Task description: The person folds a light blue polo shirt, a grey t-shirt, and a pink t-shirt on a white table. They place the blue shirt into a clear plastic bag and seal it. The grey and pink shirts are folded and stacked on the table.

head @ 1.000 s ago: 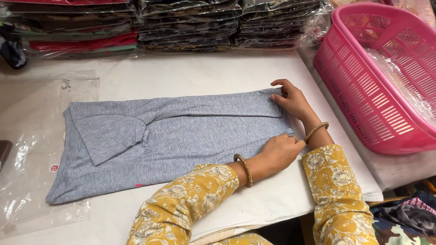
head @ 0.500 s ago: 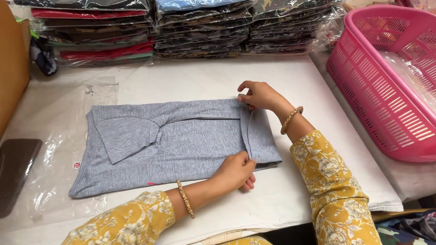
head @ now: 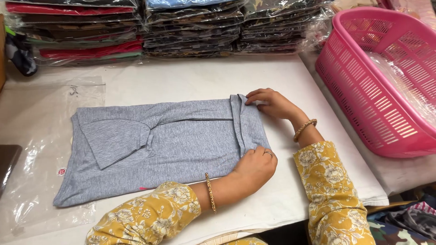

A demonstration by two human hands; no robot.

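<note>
We see a grey marled knit garment [head: 163, 145] lying flat on the white-covered worktop [head: 190, 77], partly folded, one sleeve turned in over its left half. Right of that sleeve, a narrow strip at the garment's right end is turned back over the body.

Left hand [head: 255, 167] sits at the near end of that strip, fingers [head: 249, 153] closed narrow on the fold edge. Right hand [head: 271, 102] is at the far end, fingers [head: 252, 97] pinching the top corner of the same strip. Each wrist carries a gold bangle; sleeves are yellow floral.

Left of the garment lies a clear flat plastic bag [head: 41, 113]; beyond the garment, stacks of bagged folded clothes [head: 190, 31]; right of it, a pink slotted plastic basket [head: 381, 81].

Our judgement: the fold sits well if both ends are kept level, the crease runs straight across the garment, and the cloth is pressed flat before letting go.
</note>
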